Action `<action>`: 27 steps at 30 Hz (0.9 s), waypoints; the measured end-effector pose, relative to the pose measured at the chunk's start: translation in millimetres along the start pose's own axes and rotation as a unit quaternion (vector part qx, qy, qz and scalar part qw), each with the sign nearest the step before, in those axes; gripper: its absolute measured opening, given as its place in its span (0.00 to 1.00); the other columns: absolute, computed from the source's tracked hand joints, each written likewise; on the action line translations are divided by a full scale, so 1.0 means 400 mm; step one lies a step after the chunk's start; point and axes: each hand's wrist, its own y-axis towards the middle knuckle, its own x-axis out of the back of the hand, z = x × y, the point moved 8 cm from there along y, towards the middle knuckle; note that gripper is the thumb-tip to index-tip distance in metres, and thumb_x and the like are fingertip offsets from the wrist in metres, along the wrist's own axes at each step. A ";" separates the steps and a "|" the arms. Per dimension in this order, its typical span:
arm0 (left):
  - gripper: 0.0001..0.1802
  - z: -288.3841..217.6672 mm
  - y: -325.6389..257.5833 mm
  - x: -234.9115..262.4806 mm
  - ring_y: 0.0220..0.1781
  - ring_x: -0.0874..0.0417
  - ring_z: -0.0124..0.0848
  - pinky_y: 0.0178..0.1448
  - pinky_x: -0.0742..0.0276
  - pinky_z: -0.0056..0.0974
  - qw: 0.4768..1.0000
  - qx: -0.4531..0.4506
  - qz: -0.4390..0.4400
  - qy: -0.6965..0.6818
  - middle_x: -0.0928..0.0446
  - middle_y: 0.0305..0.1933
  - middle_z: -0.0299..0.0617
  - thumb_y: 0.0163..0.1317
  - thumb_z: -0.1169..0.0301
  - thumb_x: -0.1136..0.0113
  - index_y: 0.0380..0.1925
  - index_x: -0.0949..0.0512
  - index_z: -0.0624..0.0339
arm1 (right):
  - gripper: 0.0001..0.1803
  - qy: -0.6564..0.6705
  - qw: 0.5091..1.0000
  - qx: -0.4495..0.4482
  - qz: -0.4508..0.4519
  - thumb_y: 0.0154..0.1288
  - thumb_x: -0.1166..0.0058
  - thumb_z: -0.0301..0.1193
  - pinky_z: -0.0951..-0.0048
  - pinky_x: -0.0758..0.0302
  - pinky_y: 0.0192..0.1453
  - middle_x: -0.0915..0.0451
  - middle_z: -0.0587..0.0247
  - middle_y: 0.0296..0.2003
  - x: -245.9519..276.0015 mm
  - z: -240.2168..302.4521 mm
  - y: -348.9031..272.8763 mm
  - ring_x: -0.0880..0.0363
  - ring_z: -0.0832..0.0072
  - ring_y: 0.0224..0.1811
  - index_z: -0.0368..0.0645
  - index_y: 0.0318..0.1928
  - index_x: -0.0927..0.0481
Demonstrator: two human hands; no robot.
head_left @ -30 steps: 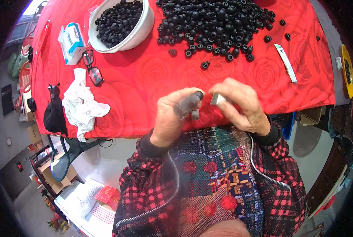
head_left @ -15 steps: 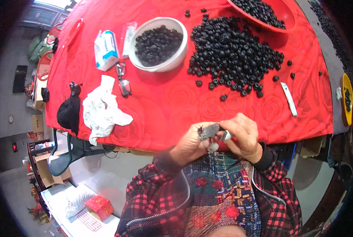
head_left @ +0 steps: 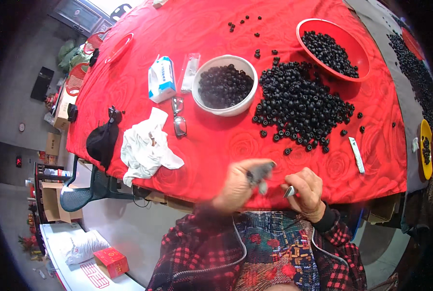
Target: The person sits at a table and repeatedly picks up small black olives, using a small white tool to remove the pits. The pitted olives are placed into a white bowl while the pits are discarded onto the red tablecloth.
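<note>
A red, rose-patterned cloth covers the desk, perhaps to cushion its load. At the near edge, a small silvery piece juts from the right hand, its fingers closed in a pinch that probably gives fine control. Just beside it, a little apart, the left hand is blurred; whether its fingers grip anything cannot be told. A dark grey wrap there seems to be worn on a digit, likely as protection. Beyond the hands, hollow-centred black parts lie in a loose pile, within easy reach. More fill a white bowl on its left and a red bowl behind it, presumably to keep batches separate. Farther left, folded-out eyeglasses and a crumpled white cloth sit clear of the pile, apparently set aside.
</note>
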 end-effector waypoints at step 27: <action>0.10 -0.009 0.181 -0.121 0.32 0.20 0.41 0.34 0.25 0.42 0.673 -0.330 0.061 0.659 0.22 0.30 0.44 0.49 0.71 0.33 0.33 0.19 0.60 | 0.20 -0.021 0.984 -0.178 -0.008 0.41 0.41 0.19 0.63 0.29 0.30 0.29 0.57 0.25 0.013 -0.147 -0.086 0.26 0.59 0.27 0.39 0.40 0.25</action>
